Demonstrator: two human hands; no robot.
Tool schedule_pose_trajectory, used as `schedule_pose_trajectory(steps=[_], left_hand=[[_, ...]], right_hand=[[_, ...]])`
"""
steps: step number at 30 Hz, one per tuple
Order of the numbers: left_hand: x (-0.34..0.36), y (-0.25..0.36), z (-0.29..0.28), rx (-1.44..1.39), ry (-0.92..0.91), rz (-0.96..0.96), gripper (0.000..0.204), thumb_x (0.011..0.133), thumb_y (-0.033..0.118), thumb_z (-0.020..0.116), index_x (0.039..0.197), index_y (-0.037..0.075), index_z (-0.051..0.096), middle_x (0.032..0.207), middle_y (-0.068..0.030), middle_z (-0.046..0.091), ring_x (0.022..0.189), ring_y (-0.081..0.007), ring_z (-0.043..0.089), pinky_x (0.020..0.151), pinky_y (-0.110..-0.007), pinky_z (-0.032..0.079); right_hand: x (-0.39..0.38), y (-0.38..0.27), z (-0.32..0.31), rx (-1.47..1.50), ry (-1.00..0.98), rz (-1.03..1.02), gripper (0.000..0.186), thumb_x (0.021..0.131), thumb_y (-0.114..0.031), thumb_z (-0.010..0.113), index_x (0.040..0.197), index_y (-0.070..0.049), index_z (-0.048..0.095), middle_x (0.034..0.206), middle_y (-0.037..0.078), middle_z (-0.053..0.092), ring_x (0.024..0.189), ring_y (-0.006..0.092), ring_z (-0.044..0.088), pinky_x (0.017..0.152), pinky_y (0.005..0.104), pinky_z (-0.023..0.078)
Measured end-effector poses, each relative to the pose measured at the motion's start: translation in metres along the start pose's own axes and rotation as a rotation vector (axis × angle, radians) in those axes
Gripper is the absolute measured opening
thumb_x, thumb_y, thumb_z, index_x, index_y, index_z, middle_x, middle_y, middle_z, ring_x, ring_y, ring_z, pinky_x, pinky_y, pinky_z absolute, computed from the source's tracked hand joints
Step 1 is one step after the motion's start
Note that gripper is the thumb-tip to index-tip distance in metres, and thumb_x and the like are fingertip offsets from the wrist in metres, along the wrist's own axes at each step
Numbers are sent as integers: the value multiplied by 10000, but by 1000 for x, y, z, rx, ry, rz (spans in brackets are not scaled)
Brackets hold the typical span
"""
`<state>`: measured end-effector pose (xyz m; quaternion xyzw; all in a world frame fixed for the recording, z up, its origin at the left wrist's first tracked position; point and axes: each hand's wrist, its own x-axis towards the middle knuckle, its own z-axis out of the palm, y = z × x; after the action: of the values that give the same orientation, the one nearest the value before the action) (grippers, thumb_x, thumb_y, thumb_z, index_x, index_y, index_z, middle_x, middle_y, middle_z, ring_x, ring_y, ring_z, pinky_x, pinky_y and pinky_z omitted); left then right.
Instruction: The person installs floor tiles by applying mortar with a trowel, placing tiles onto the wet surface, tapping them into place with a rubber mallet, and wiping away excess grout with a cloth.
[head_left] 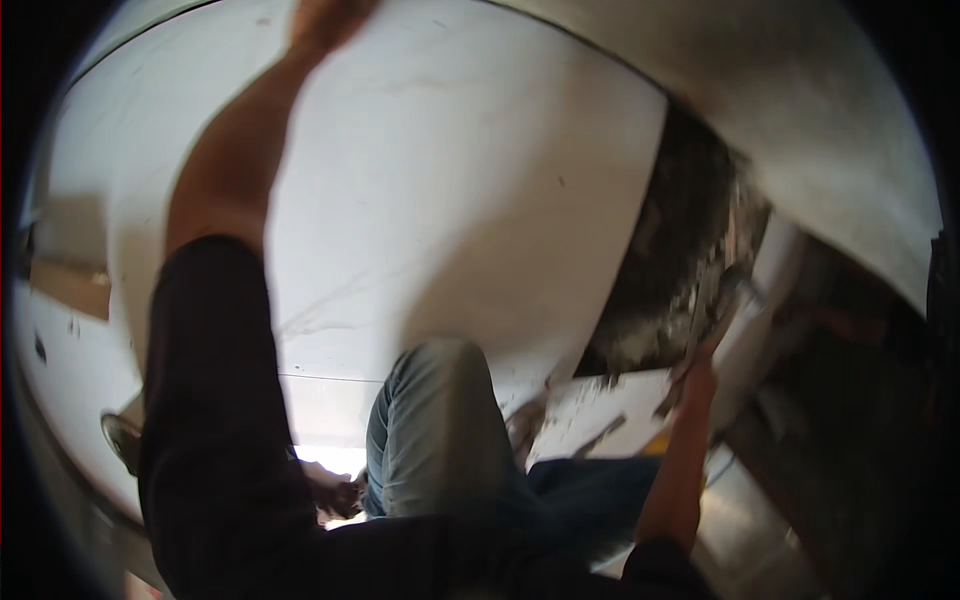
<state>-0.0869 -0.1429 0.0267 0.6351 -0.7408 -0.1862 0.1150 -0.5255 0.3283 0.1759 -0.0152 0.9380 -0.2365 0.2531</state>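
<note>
My left arm stretches forward over a large white tile (450, 170) with faint veins. The left hand (335, 18) is at the upper edge of the picture, blurred and partly cut off, so its fingers do not show. Low on the right, my right hand (697, 375) is closed on a slim hand tool (735, 285) with a greyish metal end; motion blur hides its exact kind. The tool's end is beside a dark, rough bed of broken mortar or soil (670, 240), exposed along the tile's right edge.
My bent knee (435, 420) in jeans is at the tile's near edge. A pale curved surface (800, 90) borders the upper right. A brown cardboard-like piece (70, 287) lies far left. Crumbs of debris (600, 435) are scattered on the near right tile.
</note>
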Motion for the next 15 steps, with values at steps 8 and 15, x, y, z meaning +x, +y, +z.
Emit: schedule_pose_trajectory(steps=[8,15], left_hand=[[-2,12,26,218,121,-26,364,964,376,415,1199,155,585,1196,-151,541,1208,-283,447,985,-541,289],[12,-29,50,427,243,-120,701,890,645,383,1314,100,504,1366,-97,493,1306,-202,416,1093,-489,254]], right_hand=[[-3,-51,70,91,-521,216,328,982,-418,489,758,-190,420,559,-62,322,413,75,347,368,243,289],[44,-87,44,581,-16,-6,353,969,-453,490,807,-149,415,566,-36,332,443,93,372,384,261,355]])
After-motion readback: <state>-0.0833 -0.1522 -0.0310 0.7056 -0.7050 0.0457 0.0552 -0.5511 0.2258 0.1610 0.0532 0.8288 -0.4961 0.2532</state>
